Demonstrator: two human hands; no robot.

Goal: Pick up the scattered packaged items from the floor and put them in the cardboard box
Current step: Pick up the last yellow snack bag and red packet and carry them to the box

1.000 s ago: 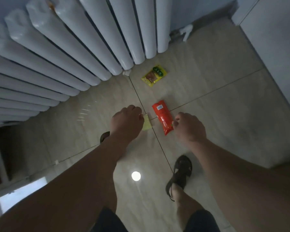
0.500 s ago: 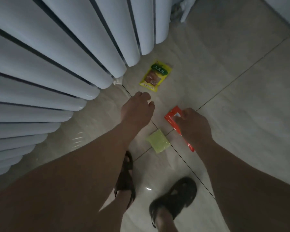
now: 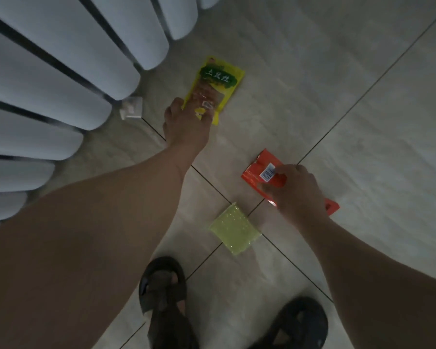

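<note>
While both arms reach down toward the tiled floor [image 3: 312,79], the scene reads left to right as follows.

Radiator: white radiator [image 3: 61,79] fills the upper left, its rounded fin ends hanging over the floor; a small white bracket piece [image 3: 132,110] sits on the tiles just beneath them.

Left hand: the left hand [image 3: 186,124] is stretched out to the near end of the yellow packet [image 3: 215,88], with fingertips overlapping that end; whether the fingers have closed on it cannot be told.

Yellow packet: it lies near the radiator's fin ends, above the tile joint crossing, with a green label at its far end.

Sandals: two dark sandals [image 3: 165,298] stand at the bottom edge of the view, one left of centre, the other further right.

Green packet: the pale green packet [image 3: 234,229] lies flat, untouched, at the crossing of the tile joints, between the two arms.

Right hand: the right hand [image 3: 297,190] has its fingers and thumb curled around the red packet [image 3: 264,172], grasping it about midway.

Red packet: it is at the right of the green packet, barcode side up, one end sticking out past the wrist.
</note>
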